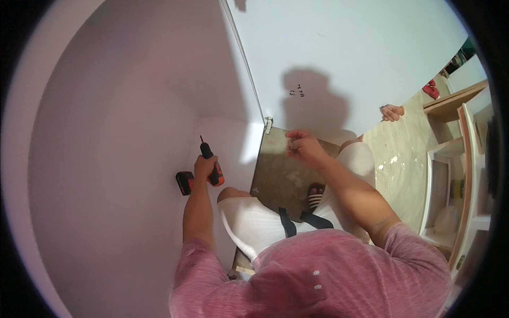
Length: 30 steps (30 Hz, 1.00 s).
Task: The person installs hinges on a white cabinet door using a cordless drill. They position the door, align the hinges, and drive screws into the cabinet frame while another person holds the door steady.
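My left hand [203, 166] is wrapped round the handle of a black and red cordless drill [207, 153]. Its bit points up and away from me, toward the inside of a white cabinet [122, 148]. In front of my body, my right hand [302, 147] is closed, its fingers curled and pinched together; whatever they hold is too small to make out. A little to the left of that hand, a metal hinge [269, 125] sits at the lower corner of a large white door panel [371, 42], beside the cabinet's edge.
Another person's hand [392, 112] grips the panel's right edge. Wooden cabinet frames [442, 159] stand at the far right, with red footwear [430, 89] on the floor beyond the panel. My sandalled foot [315, 196] rests on the grey floor [281, 175] between the cabinet and my right leg.
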### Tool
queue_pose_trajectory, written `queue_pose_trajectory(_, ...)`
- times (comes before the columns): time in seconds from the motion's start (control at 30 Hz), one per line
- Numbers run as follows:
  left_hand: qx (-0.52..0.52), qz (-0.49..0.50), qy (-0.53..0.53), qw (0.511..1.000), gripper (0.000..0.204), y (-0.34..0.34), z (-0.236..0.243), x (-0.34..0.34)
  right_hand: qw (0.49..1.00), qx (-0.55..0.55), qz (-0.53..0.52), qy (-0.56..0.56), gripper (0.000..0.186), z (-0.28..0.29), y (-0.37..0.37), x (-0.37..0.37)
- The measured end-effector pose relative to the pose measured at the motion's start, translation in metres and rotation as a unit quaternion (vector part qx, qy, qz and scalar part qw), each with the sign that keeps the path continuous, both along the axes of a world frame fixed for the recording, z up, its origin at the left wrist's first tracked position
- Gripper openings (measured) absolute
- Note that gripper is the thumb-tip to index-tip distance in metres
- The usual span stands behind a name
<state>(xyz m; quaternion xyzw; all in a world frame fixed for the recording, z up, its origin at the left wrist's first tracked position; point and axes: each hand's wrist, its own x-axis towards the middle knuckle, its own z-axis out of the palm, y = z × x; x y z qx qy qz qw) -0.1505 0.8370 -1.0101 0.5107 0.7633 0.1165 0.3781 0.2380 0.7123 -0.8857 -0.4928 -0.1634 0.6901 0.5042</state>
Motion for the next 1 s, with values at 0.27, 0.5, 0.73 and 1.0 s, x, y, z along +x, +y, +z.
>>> queue_pose_trajectory(0.27,-0.042,-0.044,0.083,0.995,0.062,-0.012,-0.027,0.018,0.998,0.038,-0.044,-0.008,0.01,-0.004,0.003,0.0)
queue_pose_trajectory(0.5,-0.041,-0.083,0.206,0.974,0.066,-0.025,-0.044,0.031,0.995,0.033,-0.045,-0.088,0.008,0.004,0.004,-0.002)
queue_pose_trajectory(0.73,0.199,-0.079,0.133,0.968,0.067,-0.03,0.006,0.098,0.988,0.045,-0.016,-0.147,0.01,0.005,0.02,-0.012)
queue_pose_trajectory(1.0,0.12,-0.017,-0.472,0.873,0.021,-0.078,0.127,0.185,0.989,0.084,0.043,-0.115,0.011,0.009,0.036,-0.039)
